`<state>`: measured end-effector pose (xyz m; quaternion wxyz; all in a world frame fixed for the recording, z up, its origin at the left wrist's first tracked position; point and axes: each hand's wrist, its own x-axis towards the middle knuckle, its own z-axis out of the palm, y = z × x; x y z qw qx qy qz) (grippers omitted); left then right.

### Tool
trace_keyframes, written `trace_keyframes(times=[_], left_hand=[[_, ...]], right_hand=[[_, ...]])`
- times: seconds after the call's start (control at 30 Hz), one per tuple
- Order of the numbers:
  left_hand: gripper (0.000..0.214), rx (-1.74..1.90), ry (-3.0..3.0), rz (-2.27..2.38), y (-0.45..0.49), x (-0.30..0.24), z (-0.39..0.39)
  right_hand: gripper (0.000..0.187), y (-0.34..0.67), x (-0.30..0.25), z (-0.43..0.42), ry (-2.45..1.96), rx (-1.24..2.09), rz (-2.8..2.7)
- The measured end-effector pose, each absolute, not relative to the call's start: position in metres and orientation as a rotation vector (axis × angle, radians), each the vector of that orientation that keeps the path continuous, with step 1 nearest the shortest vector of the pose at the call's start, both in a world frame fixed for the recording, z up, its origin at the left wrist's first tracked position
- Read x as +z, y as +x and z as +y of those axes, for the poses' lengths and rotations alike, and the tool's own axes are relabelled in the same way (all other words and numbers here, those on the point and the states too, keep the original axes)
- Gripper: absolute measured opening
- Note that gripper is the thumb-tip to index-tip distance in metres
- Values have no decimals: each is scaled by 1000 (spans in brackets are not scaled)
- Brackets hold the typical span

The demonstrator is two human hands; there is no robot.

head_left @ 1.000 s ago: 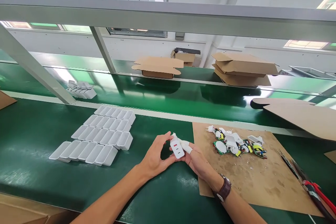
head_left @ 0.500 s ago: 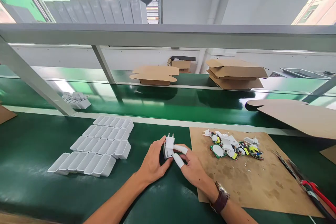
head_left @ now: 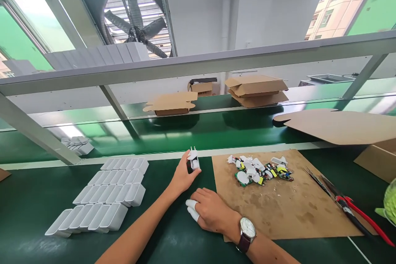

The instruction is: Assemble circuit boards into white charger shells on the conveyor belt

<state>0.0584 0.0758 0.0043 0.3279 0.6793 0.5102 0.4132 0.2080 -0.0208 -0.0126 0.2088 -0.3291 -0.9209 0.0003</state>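
My left hand (head_left: 182,175) is closed round a small white plug charger (head_left: 194,161), its two metal prongs pointing up and away from me. Part of the charger is hidden by the fingers. Nearer to me, low over the green tabletop, my right hand (head_left: 212,210) is apart from the charger, back upward. Its fingers are curled, and two wear white finger cots (head_left: 192,209) with their tips close together; anything between them is hidden. To the left lie rows of white plastic cases (head_left: 105,212), open side up.
A brown cardboard sheet (head_left: 262,214) carries a pile of circuit boards with white parts (head_left: 260,171). Tweezers (head_left: 318,181) and red-handled pliers (head_left: 349,204) lie to its right. Beyond the bench edge are flattened cartons (head_left: 256,90) and a metal rail (head_left: 192,68).
My right hand has let go of the charger and drawn back toward me, its fingers now curled. The charger stays in my left hand. The head view has tilted up and rolled.
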Motion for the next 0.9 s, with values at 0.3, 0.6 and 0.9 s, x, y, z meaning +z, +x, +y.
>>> trace_keyframes(times=[0.3, 0.6, 0.9], left_hand=[[72, 1073, 1949, 1369, 62, 1, 62], [22, 1065, 2593, 2071, -70, 31, -7], [31, 1077, 2769, 1797, -87, 22, -1]], right_hand=[[14, 211, -10, -19, -925, 64, -2586], [16, 210, -22, -22, -826, 214, -2369], [13, 206, -2, -21, -1012, 118, -2554]])
